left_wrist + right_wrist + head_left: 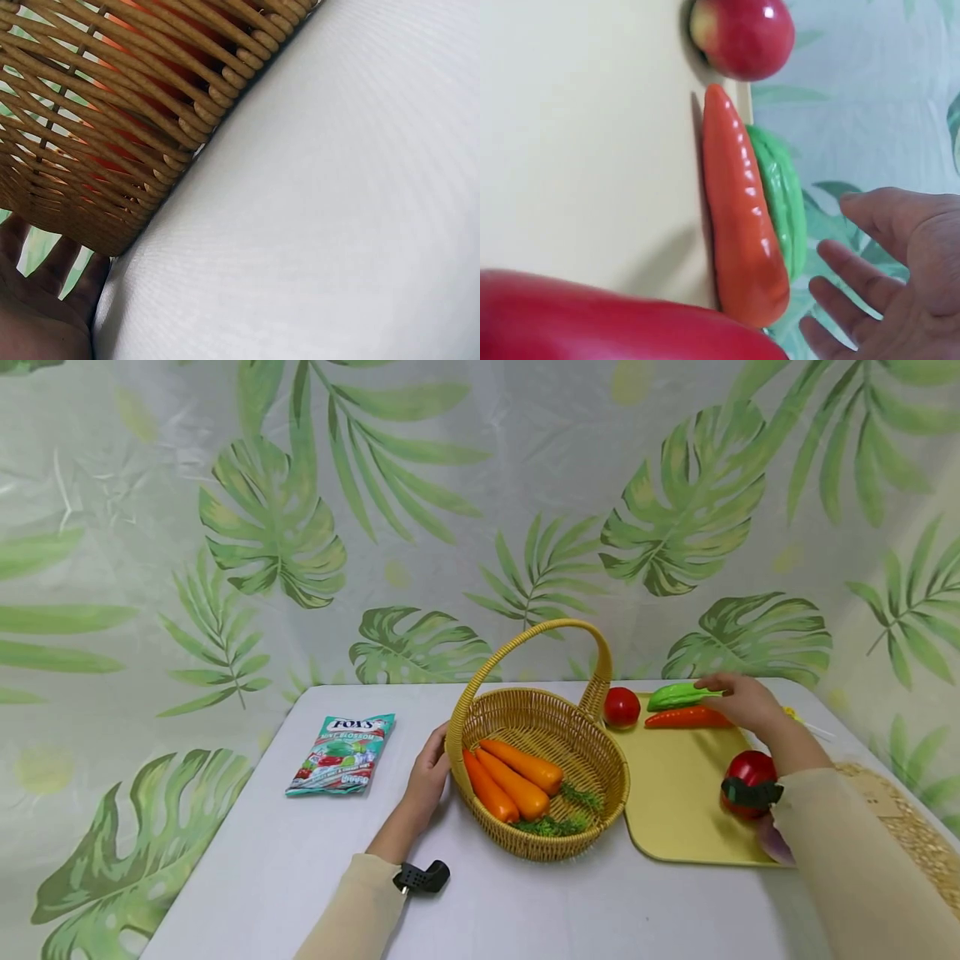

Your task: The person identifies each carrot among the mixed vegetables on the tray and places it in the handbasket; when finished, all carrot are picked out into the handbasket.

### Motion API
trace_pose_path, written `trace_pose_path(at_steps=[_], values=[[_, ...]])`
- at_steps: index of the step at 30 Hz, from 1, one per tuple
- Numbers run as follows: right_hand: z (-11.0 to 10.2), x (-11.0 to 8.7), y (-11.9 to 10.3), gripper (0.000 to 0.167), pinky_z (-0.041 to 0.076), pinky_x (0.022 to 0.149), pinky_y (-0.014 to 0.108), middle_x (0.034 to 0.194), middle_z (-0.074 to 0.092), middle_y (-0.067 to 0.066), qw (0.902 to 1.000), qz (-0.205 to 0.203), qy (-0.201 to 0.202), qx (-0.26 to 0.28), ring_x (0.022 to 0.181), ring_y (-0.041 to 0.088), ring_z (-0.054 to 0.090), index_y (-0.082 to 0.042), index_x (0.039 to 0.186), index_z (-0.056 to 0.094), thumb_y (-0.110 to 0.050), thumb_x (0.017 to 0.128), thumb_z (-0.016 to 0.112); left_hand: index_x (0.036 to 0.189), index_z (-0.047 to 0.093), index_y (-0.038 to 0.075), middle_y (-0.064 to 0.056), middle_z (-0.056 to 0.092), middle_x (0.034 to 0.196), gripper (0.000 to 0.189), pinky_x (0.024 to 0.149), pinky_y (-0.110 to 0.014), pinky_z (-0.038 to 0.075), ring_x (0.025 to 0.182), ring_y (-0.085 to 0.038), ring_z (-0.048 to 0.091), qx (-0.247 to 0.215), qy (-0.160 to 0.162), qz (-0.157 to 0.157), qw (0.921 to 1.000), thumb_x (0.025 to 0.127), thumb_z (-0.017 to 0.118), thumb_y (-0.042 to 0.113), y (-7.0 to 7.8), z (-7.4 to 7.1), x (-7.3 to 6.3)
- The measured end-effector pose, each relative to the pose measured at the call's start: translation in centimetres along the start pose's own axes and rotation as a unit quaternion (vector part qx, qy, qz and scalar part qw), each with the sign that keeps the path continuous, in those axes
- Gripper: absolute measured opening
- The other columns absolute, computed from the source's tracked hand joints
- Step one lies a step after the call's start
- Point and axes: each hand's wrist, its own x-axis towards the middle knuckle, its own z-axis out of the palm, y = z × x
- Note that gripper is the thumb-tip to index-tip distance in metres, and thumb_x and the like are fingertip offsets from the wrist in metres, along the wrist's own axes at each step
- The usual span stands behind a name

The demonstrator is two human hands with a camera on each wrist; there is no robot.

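Note:
My left hand (427, 777) rests against the left side of a wicker basket (621, 777), its fingers (56, 262) reaching along the weave; the basket hides part of them. Inside the basket lie several orange carrots (510, 777) with green tops. Over the far right part of a yellow tray (675, 810), my right hand (742, 706) hovers with spread fingers and holds nothing. Below and beside it lie an orange-red carrot (742, 217) and a ridged green vegetable (784, 195), side by side. A red apple (746, 37) sits at the tray's far left corner.
A Fox's candy bag (341, 756) lies on the white table (247, 877), left of the basket. A big glossy red item (752, 768) and a purple one (776, 843) are on the tray's right, partly behind my right wrist. A leaf-patterned sheet (420, 527) hangs behind.

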Motion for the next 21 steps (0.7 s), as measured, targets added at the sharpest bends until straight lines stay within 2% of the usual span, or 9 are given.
trace_pose_path(at_steps=[7,15,21], values=[[0.0,0.2,0.9,0.046,0.036,0.104,0.068,0.144,0.039,0.041,0.9987,-0.008,-0.048,-0.012,0.128,0.059,0.038,0.009,0.139,0.047,-0.017,0.102,0.050,0.144,0.048,0.033,0.007,0.046,0.153,0.042,0.124,-0.047,0.027,0.148,-0.017,0.036,0.011,0.004,-0.003,0.9999,0.103,0.048,0.031,0.0,0.1,0.0],[0.4,0.2,1.4,0.044,0.038,0.103,0.067,0.138,0.047,0.040,0.9974,-0.028,-0.064,-0.018,0.127,0.058,0.040,0.011,0.136,0.051,-0.009,0.097,0.054,0.144,0.048,0.035,0.009,0.046,0.152,0.041,0.125,-0.047,0.027,0.148,-0.015,0.036,0.011,0.001,-0.003,0.9999,0.103,0.049,0.031,0.0,0.1,-0.1],[0.8,0.3,1.6,0.046,0.036,0.103,0.068,0.139,0.048,0.039,0.9939,-0.040,-0.095,-0.039,0.128,0.059,0.039,0.006,0.137,0.053,-0.013,0.096,0.060,0.143,0.048,0.036,0.010,0.046,0.152,0.041,0.125,-0.047,0.026,0.148,-0.015,0.035,0.014,0.001,-0.003,0.9999,0.103,0.049,0.032,-0.1,-0.1,-0.1]])
